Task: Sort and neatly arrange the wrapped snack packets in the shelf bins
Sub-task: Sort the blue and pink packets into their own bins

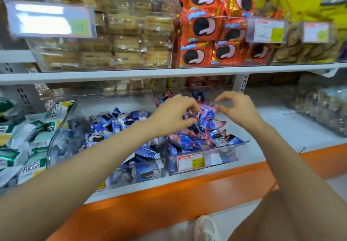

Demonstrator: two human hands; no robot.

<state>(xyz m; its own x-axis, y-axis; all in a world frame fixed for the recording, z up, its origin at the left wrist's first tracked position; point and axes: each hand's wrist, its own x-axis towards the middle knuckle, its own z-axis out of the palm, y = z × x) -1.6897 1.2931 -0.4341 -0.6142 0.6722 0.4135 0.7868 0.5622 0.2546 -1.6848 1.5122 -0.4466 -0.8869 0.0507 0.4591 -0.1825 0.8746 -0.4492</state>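
Landmark: clear plastic bin (244,141) with red-and-yellow price tag (190,161), on the lower white shelf board (281,128) with an orange front edge (187,190).
- In the bin: loose pile of blue-and-pink foil snack packets (197,137).
- Left hand (174,115) is over the pile, fingers curled down onto the packets. Too blurred to say whether it grips one.
- Right hand (238,109) is above the bin's right side, thumb and forefinger curved with a gap, nothing between them.
- Touching the bin's left side: second clear bin (62,128) of blue-and-white packets (112,124). Further left: green-and-white packets (22,146).
- Above the bin: upper white shelf (131,75) with orange cookie packets (202,26) and clear-wrapped tan biscuits (124,39).
- Below: white shoe (206,227).
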